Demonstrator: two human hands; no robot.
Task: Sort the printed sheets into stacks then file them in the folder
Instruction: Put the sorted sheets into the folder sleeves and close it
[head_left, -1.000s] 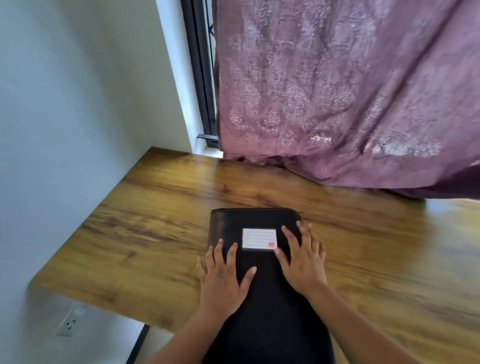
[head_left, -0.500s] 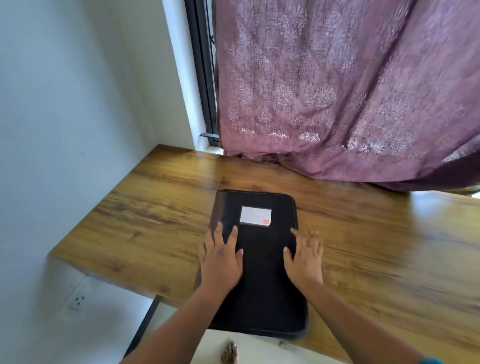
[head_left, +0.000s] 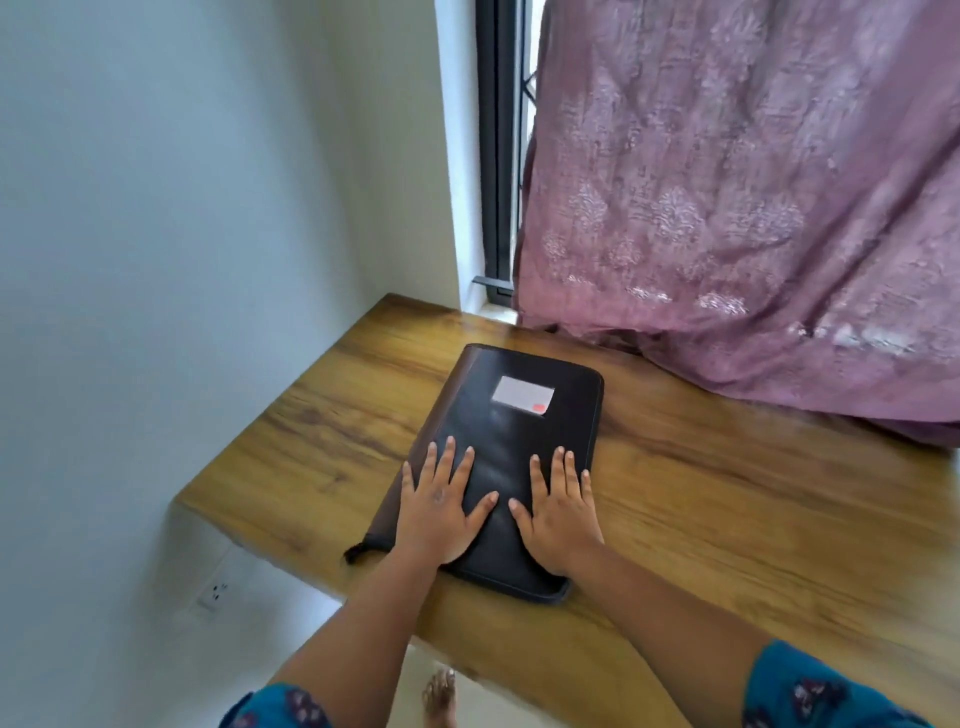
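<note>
Two hands flat on black folder (head_left: 511, 457), palms down. Left hand (head_left: 441, 506): fingers (head_left: 448, 457) straight and spread, pressing near-left part of cover, gripping nothing. Right hand (head_left: 558, 506): fingers (head_left: 558, 465) straight, closer together, thumb splayed toward left thumb, pressing near-right part of cover, gripping nothing. Thumb tips near each other, not touching.

Folder closed, lying flat on wooden table (head_left: 727, 493), long axis running away from camera, slightly skewed. Near edge about flush with table's front edge, near-left corner just at it. Zip pull (head_left: 356, 553) sticking out at near-left corner, past table edge. White label (head_left: 522, 393) with small red mark on far half of cover, clear of both hands. No loose printed sheets visible.

Table set into corner: pale wall (head_left: 182, 260) on left, dark window frame (head_left: 496, 156) behind. Mauve patterned curtain (head_left: 753, 208) hanging over far right of table, hem resting on tabletop, just beyond folder's far edge, apart from it. Wall socket (head_left: 215, 594) below table on left. Blue patterned sleeves (head_left: 810, 691) at bottom edge. Bare foot (head_left: 440, 696) on floor under table front.
</note>
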